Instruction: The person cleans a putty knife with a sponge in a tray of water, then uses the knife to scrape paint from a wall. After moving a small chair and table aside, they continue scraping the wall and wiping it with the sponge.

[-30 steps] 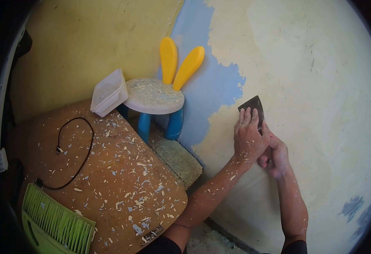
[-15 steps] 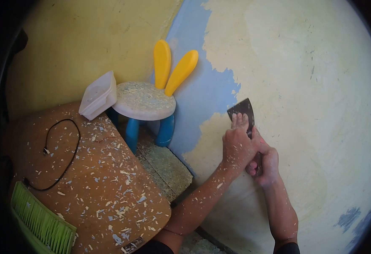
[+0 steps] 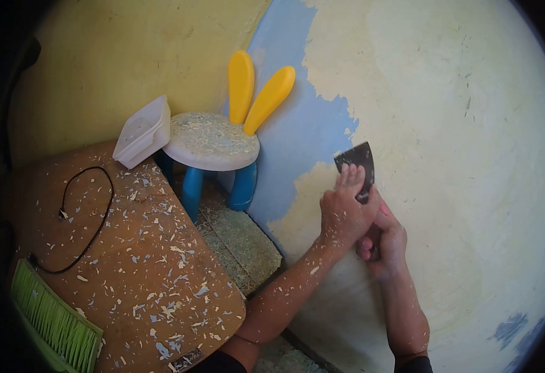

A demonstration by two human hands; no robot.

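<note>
A paint scraper [image 3: 361,156] with a dark, wide blade lies against the wall [image 3: 446,205], its edge near the border between blue and cream paint. My right hand [image 3: 389,244] is wrapped round its handle, which is mostly hidden by the fingers. My left hand [image 3: 347,208] grips the scraper higher up, with its fingers pressed together on the blade. Paint flakes stick to my hands and left forearm. The patch of blue paint [image 3: 310,133] has a ragged edge left of the blade.
A white-topped stool [image 3: 213,144] with blue legs and two yellow uprights stands in the corner, covered in flakes. A translucent tub [image 3: 142,133] leans beside it. On the brown tabletop [image 3: 129,248] lie paint chips and a black cable [image 3: 106,211]. A green brush [image 3: 55,317] is at lower left.
The view has shifted slightly, so the stool and tabletop appear a little displaced. Both hands keep their grip on the scraper, whose blade stays near the same paint border.
</note>
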